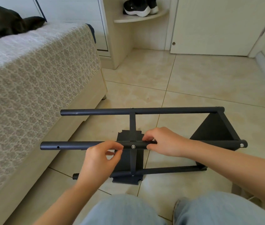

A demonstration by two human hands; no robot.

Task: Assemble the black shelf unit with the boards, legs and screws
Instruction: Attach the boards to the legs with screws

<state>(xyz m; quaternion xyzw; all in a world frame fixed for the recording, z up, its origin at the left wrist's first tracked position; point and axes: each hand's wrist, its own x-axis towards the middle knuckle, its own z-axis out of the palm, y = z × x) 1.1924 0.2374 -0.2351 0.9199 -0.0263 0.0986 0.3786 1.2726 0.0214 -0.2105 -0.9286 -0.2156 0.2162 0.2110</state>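
The shelf unit [214,127] is laid on its side on the floor [193,78], right of the bed [31,78]. Three legs [161,110], two boards [127,136] and two screws [133,146] are counted. The near leg [73,145] is gripped by the left hand [102,158] and the right hand [164,142], with fingers curled round it.
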